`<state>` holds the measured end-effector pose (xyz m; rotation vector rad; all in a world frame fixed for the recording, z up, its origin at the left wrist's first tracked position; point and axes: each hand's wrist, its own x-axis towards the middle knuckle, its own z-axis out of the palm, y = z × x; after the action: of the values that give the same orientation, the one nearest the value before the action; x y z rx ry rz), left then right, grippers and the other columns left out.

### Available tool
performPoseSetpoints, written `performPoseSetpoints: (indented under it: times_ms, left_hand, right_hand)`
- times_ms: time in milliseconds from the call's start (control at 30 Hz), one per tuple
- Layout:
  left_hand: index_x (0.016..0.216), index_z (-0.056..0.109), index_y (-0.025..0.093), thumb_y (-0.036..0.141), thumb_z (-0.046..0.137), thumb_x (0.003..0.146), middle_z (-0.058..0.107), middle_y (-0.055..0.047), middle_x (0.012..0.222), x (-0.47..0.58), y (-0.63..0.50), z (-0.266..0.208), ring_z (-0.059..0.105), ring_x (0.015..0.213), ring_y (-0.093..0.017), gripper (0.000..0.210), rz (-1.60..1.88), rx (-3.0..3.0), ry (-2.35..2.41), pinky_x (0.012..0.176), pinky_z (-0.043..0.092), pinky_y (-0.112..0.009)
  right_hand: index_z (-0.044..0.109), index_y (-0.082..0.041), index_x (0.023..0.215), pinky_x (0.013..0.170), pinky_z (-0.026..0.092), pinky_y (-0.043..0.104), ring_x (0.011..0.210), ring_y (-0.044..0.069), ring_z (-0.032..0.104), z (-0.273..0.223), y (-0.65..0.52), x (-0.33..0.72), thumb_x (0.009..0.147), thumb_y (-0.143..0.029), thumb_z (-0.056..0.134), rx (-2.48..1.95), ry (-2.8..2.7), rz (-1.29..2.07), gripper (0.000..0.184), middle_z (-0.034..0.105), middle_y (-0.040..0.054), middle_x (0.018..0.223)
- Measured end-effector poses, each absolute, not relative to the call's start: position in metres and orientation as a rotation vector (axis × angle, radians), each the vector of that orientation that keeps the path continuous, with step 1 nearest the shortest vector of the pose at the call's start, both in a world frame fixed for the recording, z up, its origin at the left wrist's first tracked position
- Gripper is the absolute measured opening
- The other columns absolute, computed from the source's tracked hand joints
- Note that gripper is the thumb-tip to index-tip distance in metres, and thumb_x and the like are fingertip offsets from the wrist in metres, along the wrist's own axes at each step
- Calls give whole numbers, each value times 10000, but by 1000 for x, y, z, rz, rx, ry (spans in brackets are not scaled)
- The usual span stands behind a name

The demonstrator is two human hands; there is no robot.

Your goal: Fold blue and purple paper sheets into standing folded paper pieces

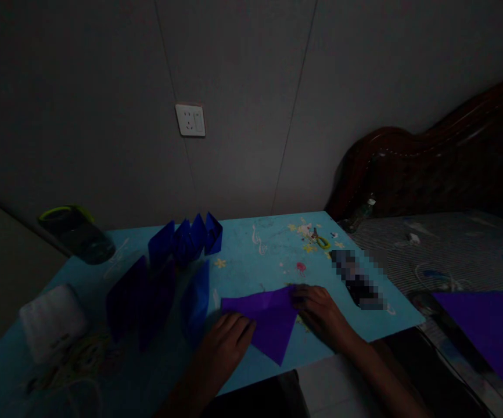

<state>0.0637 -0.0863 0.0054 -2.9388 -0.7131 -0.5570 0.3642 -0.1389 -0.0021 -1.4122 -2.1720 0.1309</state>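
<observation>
Dim room, grey wall (251, 87) behind; bed (456, 238) at the right, a flat purple sheet (491, 331) lying near its edge. Blue bench (273, 255) against the wall. On its left half, folded blue paper pieces (196, 302) stand upright, a row nearer the wall and larger ones in front. Purple paper (275, 319) at the near edge of the bench, showing as a triangle, one point toward the person. Judged thin and light, stiff enough to keep a crease, apt to slide or tear if tugged; best held by the corners or pressed flat along an edge. Left hand (229, 339) lies over its left side, fingers together and bent. Right hand (321, 310) at the right corner, fingers gathered close; cannot tell whether either pinches or only presses. Small yellow-handled scissors (322, 242) lie farther back, well apart.
</observation>
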Motion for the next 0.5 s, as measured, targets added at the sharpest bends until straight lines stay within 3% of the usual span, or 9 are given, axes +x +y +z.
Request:
performPoseSetpoints:
  times_ms: [300, 500]
  left_hand:
    - [1260, 581, 228, -120, 361, 781, 706, -25, 1187, 54, -88, 1, 658, 1083, -156, 632, -393, -3011, -768, 878, 554, -242]
    - [1253, 596, 251, -122, 419, 714, 701, -65, 1046, 55, -93, 2, 691, 943, -223, 679, -194, -2849, -797, 708, 584, -280]
  right_hand:
    - [678, -226, 1135, 985, 469, 398, 1116, 216, 644, 6, -136, 374, 1033, -328, 449, -1393, -2230, 440, 271, 728, 93, 1140]
    - [710, -216, 1094, 945, 486, 386, 1065, 227, 649, 21, -126, 373, 1028, -385, 435, -1319, -2250, 592, 329, 723, 105, 1090]
